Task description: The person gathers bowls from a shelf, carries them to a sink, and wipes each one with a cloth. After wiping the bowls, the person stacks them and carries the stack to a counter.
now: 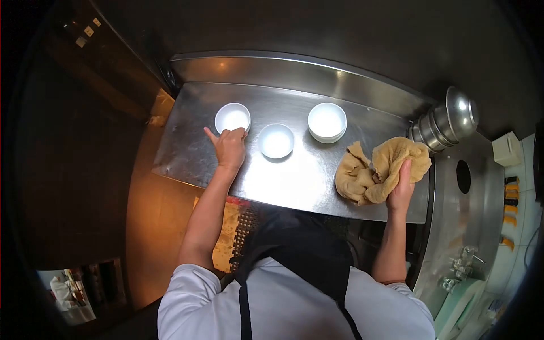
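My left hand (230, 148) is closed on the near rim of a white bowl (232, 116) at the left of the steel table (190, 136). Another white bowl (276, 141) stands by itself to the right of that hand. Farther right is a small stack of white bowls (327, 120). A tan cloth (396, 156) is bunched up in my right hand (401, 190), with its thumb over the front. Part of the cloth rests on the table's right side, and its folds hide most of my right fingers.
Metal bowls or pots (439, 127) are stacked on their side at the table's back right corner. A raised steel backsplash (294, 71) runs behind the table. To the right are a steel counter (453, 209) with a dark round hole and a faucet (466, 264).
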Available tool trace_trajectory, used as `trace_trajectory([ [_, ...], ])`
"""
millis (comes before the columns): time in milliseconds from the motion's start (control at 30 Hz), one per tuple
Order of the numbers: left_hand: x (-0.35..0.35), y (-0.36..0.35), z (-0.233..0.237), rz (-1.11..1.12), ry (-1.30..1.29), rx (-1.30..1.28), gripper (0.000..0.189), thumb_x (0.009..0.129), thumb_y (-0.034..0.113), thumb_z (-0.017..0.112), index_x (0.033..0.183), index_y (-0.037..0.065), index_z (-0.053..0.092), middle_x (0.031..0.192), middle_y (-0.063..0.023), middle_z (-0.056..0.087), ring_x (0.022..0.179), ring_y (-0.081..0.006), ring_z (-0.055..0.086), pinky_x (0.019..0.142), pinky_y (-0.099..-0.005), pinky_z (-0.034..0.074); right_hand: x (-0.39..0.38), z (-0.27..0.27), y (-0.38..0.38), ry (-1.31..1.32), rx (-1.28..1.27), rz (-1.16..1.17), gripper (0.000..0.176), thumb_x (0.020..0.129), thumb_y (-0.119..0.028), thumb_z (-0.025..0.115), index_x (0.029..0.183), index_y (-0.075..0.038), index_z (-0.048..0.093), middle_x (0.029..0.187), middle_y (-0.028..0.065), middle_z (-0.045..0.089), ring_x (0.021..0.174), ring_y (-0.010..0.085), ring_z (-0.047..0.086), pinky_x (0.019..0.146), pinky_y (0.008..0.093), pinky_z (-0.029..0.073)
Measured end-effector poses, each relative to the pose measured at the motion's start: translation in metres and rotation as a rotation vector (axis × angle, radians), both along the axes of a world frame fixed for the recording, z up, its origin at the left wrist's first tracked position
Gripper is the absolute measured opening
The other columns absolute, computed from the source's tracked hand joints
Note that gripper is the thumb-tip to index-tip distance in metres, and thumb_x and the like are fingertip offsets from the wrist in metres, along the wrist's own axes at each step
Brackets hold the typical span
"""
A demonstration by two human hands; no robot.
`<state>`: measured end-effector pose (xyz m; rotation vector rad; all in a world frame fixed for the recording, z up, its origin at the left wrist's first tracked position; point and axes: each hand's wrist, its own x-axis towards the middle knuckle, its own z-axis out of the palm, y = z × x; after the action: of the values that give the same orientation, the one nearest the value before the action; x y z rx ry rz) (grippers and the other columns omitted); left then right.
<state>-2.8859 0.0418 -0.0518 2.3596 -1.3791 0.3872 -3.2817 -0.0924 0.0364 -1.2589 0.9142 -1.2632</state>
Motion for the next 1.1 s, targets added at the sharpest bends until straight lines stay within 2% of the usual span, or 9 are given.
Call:
trace_trajectory([
  [267, -0.044, -0.004, 0.013, -0.164, -0.023, -0.202, 0.023, 0.087, 0.023, 0.067, 0.108, 0.014, 0.071, 0.116, -0.0057, 0.068, 0.124, -0.0244, 0.054, 0.110, -0.0729, 0.006, -0.042, -0.024, -0.005, 0.097, -0.055, -0.060, 0.048, 0.103, -0.038, 0.047, 0.128, 0.003, 0.052, 0.123, 0.0109, 0.058, 0.111, 0.0201, 0.056, 0.095, 0.0340, 0.045],
  [433, -0.077, -0.002, 0.004, -0.394, 0.249, 0.328, 0.027, 0.084, 0.027, 0.068, 0.103, 0.008, 0.070, 0.100, -0.0101, 0.070, 0.106, -0.0258, 0.063, 0.108, -0.0657, 0.026, -0.023, 0.007, 0.002, 0.536, -0.252, 0.041, 0.028, 0.092, -0.022, 0.067, 0.108, 0.001, 0.065, 0.101, 0.0121, 0.070, 0.096, 0.0238, 0.067, 0.083, 0.0354, 0.051],
  [600, -0.115, 0.008, -0.002, -0.217, 1.457, -0.249, 0.022, 0.091, 0.012, 0.060, 0.110, 0.001, 0.066, 0.096, -0.0138, 0.070, 0.085, -0.0260, 0.067, 0.081, -0.0358, 0.051, 0.015, -0.013, 0.017, 0.578, -0.328, 0.094, 0.024, 0.082, -0.008, 0.067, 0.106, -0.002, 0.068, 0.096, 0.0140, 0.073, 0.091, 0.0321, 0.071, 0.078, 0.0390, 0.054],
  [667, -0.150, 0.006, 0.007, -0.250, 1.858, -0.421, 0.026, 0.091, 0.010, 0.060, 0.115, 0.001, 0.064, 0.098, -0.0144, 0.070, 0.088, -0.0231, 0.066, 0.083, -0.0360, 0.050, 0.048, -0.025, 0.040, 0.579, -0.324, 0.395, 0.030, 0.081, -0.011, 0.067, 0.110, -0.003, 0.068, 0.124, 0.0195, 0.063, 0.119, 0.0336, 0.059, 0.097, 0.0434, 0.047],
  [733, -0.179, 0.011, 0.002, -0.511, 0.940, -0.338, 0.025, 0.096, 0.008, 0.057, 0.118, -0.003, 0.062, 0.105, -0.0080, 0.069, 0.090, -0.0158, 0.065, 0.083, -0.0290, 0.050, 0.091, -0.022, 0.068, 0.588, -0.739, 0.414, 0.034, 0.081, -0.017, 0.070, 0.113, -0.005, 0.067, 0.141, 0.0235, 0.046, 0.133, 0.0413, 0.039, 0.109, 0.0485, 0.032],
  [867, -0.200, 0.025, 0.050, -0.494, 1.666, -0.392, 0.022, 0.093, 0.005, 0.059, 0.113, -0.003, 0.062, 0.102, -0.0093, 0.069, 0.094, -0.0127, 0.063, 0.084, -0.0275, 0.048, 0.099, -0.032, 0.035, 0.166, 0.044, 0.385, 0.028, 0.087, -0.017, 0.066, 0.108, 0.001, 0.066, 0.124, 0.0148, 0.059, 0.113, 0.0281, 0.057, 0.096, 0.0395, 0.047],
  [933, -0.193, 0.022, 0.061, -0.484, 1.566, -0.397, 0.021, 0.093, 0.006, 0.061, 0.111, -0.003, 0.064, 0.099, -0.0107, 0.070, 0.093, -0.0145, 0.064, 0.084, -0.0282, 0.048, 0.106, -0.023, 0.045, -0.033, 0.281, 0.337, 0.025, 0.089, -0.013, 0.063, 0.107, 0.004, 0.065, 0.120, 0.0120, 0.062, 0.107, 0.0238, 0.060, 0.091, 0.0359, 0.049],
  [1067, -0.175, 0.014, 0.022, -0.478, 0.993, -0.437, 0.023, 0.093, 0.013, 0.061, 0.111, -0.001, 0.065, 0.103, -0.0107, 0.069, 0.099, -0.0255, 0.065, 0.089, -0.0375, 0.049, 0.115, -0.014, 0.089, 0.522, -0.784, 0.440, 0.051, 0.073, -0.011, 0.070, 0.122, 0.001, 0.062, 0.151, 0.0216, 0.037, 0.144, 0.0461, 0.021, 0.118, 0.0480, 0.016],
  [1100, -0.185, 0.017, 0.005, -0.456, 0.938, -0.603, 0.024, 0.093, 0.015, 0.061, 0.111, 0.000, 0.065, 0.104, -0.0132, 0.069, 0.102, -0.0270, 0.064, 0.092, -0.0406, 0.048, 0.116, -0.004, 0.083, 0.576, -0.815, 0.384, 0.050, 0.074, -0.011, 0.069, 0.123, 0.000, 0.062, 0.148, 0.0206, 0.041, 0.141, 0.0427, 0.028, 0.116, 0.0460, 0.021],
])
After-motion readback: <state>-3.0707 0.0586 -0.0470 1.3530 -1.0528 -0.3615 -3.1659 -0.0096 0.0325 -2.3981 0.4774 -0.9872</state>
